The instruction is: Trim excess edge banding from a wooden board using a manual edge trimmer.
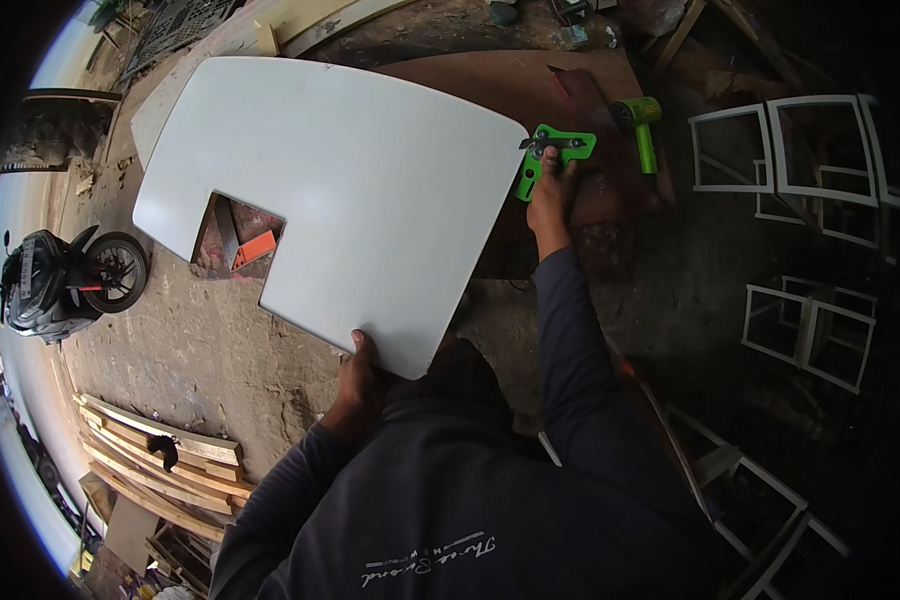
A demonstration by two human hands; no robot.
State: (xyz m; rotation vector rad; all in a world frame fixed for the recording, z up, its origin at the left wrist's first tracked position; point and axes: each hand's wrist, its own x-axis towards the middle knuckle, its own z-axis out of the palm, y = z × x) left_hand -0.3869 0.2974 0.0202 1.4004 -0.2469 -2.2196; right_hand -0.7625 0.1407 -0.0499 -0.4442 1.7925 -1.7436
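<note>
A large white panel [370, 180] with rounded corners and a rectangular notch lies in front of me, tilted across the brown work surface. My left hand [358, 385] grips its near edge, thumb on top and the other fingers hidden beneath. At the panel's far right corner, my right hand [552, 200] is closed around a green edge trimmer [560, 143], a flat angled plate with dark knobs and a metal bar. That tool meets the panel's edge. Through the notch shows an orange-handled square [254, 250] lying under the panel.
A green pistol-shaped power tool [645, 130] lies right of my right hand. White frames [775, 150] stand on the floor at the right. Stacked planks [165, 455] lie at the lower left, and a motorbike [60, 285] is parked at the far left.
</note>
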